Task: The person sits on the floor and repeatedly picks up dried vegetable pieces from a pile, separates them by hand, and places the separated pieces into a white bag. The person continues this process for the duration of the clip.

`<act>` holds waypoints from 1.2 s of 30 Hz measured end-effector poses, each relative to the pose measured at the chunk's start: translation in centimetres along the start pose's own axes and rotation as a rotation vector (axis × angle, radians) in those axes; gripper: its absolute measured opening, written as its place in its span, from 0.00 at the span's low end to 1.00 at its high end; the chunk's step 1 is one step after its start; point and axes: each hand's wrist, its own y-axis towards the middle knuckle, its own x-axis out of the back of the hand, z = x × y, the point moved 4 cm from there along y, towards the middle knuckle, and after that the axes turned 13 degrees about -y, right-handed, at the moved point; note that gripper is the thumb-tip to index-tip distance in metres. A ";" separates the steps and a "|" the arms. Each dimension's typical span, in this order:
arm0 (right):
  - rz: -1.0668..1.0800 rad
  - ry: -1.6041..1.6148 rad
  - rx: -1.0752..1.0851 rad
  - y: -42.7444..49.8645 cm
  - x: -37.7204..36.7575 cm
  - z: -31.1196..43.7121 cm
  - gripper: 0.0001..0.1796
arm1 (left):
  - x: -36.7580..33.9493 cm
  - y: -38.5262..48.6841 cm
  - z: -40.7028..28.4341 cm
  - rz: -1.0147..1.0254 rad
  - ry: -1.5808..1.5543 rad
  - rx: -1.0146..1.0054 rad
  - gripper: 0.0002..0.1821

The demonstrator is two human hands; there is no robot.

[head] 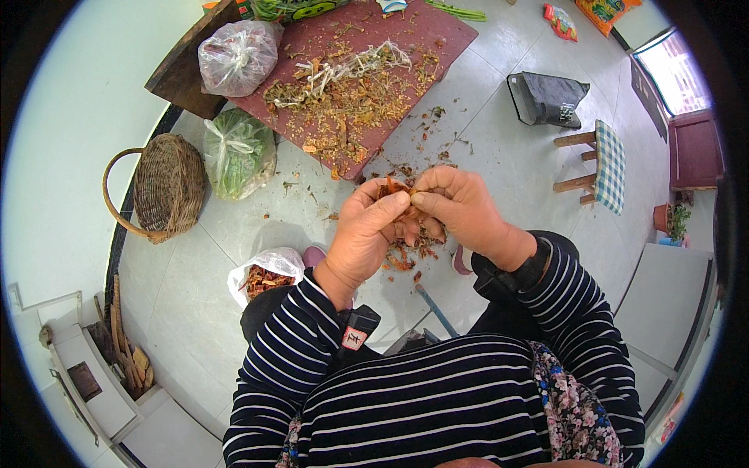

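Observation:
My left hand (371, 219) and my right hand (462, 210) meet near the middle of the view, thumbs almost touching. Between them they pinch a dried reddish-orange pod, perhaps a dried chili (393, 187); the fingers hide much of it. Dried scraps (401, 260) lie on the tiled floor below my hands. Beyond them stands a dark red table (447, 35) strewn with seeds, stems and dry pieces (345, 111), with tangled white string (357, 61) among them. To the left of my left wrist, an open white plastic bag (279, 260) holds dried red pieces (266, 279).
A tied clear bag (238, 58) sits at the table's left edge, a bag of greens (237, 152) and a wicker basket (169, 187) on the floor below. Rightward are a black bag (550, 99) and a stool with a checked cushion (610, 168).

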 end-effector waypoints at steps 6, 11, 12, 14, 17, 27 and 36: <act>-0.107 0.044 0.043 -0.1 -0.4 -0.1 0.04 | 0.6 0.2 0.2 -0.054 0.013 -0.038 0.09; -0.115 0.057 -0.029 0.4 0.1 -0.6 0.07 | 0.6 0.3 0.3 0.008 -0.073 -0.048 0.10; -0.119 0.114 -0.026 0.4 0.0 -0.7 0.07 | 0.6 0.4 0.3 0.015 -0.089 -0.040 0.10; -0.121 0.183 -0.034 0.4 -0.1 -0.8 0.07 | 0.5 0.4 0.2 0.020 -0.102 -0.030 0.10; -0.112 0.205 -0.056 0.4 -0.2 -1.0 0.08 | 0.5 0.4 0.1 0.018 -0.104 -0.034 0.10; -0.090 0.195 -0.005 0.5 -0.1 -0.8 0.08 | 0.9 0.3 -0.1 -0.032 -0.021 -0.036 0.08; -0.127 0.146 -0.041 0.5 -0.2 -1.0 0.08 | 0.8 0.3 0.3 -0.060 -0.023 -0.005 0.07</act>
